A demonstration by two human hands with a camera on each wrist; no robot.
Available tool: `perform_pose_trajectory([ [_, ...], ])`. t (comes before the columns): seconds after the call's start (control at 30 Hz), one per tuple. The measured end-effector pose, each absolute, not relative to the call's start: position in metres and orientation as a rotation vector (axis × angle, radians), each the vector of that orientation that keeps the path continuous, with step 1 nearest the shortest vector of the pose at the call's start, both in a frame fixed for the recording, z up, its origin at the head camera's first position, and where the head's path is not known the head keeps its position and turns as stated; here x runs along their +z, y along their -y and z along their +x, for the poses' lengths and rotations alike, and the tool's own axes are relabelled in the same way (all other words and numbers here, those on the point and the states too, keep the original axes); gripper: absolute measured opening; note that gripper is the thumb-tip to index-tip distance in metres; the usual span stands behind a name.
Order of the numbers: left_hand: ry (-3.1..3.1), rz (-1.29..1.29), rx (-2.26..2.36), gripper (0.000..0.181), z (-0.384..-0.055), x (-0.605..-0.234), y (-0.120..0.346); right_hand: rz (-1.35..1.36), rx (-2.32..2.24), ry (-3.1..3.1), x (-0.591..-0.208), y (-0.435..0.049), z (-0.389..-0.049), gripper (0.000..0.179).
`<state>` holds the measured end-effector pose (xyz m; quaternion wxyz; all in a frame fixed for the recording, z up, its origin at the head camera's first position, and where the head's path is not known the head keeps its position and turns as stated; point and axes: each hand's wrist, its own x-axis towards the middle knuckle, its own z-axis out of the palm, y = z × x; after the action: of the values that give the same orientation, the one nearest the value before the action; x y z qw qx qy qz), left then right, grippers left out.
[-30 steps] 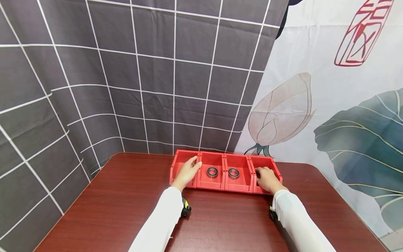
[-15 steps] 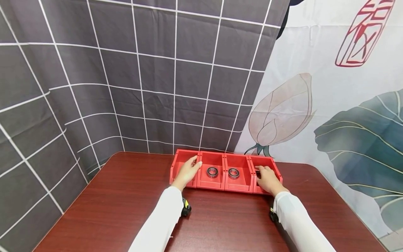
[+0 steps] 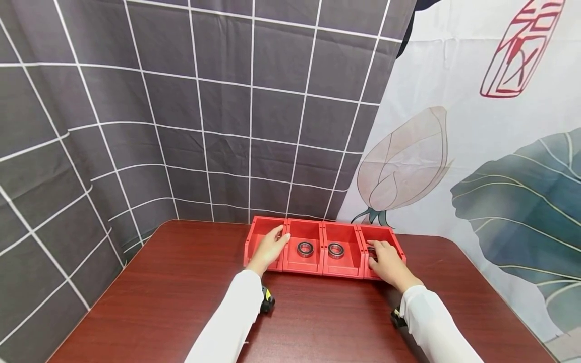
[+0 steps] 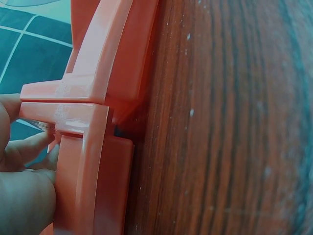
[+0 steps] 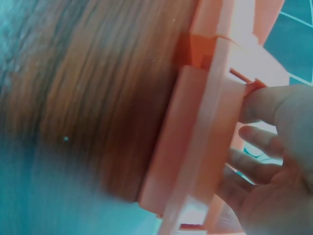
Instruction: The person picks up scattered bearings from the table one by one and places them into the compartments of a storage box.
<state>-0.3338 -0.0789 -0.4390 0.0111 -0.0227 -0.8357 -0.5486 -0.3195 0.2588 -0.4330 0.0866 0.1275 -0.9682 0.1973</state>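
Several red bins stand side by side in one row. In the head view my left hand [image 3: 271, 247] reaches over the leftmost bin [image 3: 255, 233], its thumb by the divider and its fingers extended. The left wrist view shows its fingers [image 4: 27, 149] behind the bin's front wall, partly hidden. My right hand [image 3: 387, 258] is in the rightmost bin [image 3: 394, 243], with part of a dark ball bearing [image 3: 372, 253] showing beside its fingertips. Loosely bent, spread fingers [image 5: 259, 142] show in the right wrist view, with nothing seen between them.
One bearing [image 3: 305, 248] lies in the second bin and another bearing [image 3: 336, 250] in the third. The reddish-brown wooden table [image 3: 313, 322] extends in front of the bins. A dark gridded curtain [image 3: 218, 116] hangs close behind them.
My right hand has shifted slightly, its wrist moving right and toward me, and more of the bearing beside its fingers shows. The left hand stays in place.
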Motion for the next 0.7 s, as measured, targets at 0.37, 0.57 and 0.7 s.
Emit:
perform_pose_trajectory([
  [0.37, 2.586, -0.094, -1.719, 0.060, -0.333, -0.438, 0.078, 0.417, 0.583, 2.833, -0.422, -0.257, -0.304, 0.053],
  [0.57, 2.578, -0.099, -1.711, 0.060, -0.335, -0.440, 0.079, 0.435, 0.602, 2.790, -0.417, -0.255, -0.295, 0.054],
  [0.7, 2.583, -0.085, -1.713, 0.060, -0.334, -0.440, 0.079, 0.455, 0.602, 2.774, -0.415, -0.253, -0.288, 0.055],
])
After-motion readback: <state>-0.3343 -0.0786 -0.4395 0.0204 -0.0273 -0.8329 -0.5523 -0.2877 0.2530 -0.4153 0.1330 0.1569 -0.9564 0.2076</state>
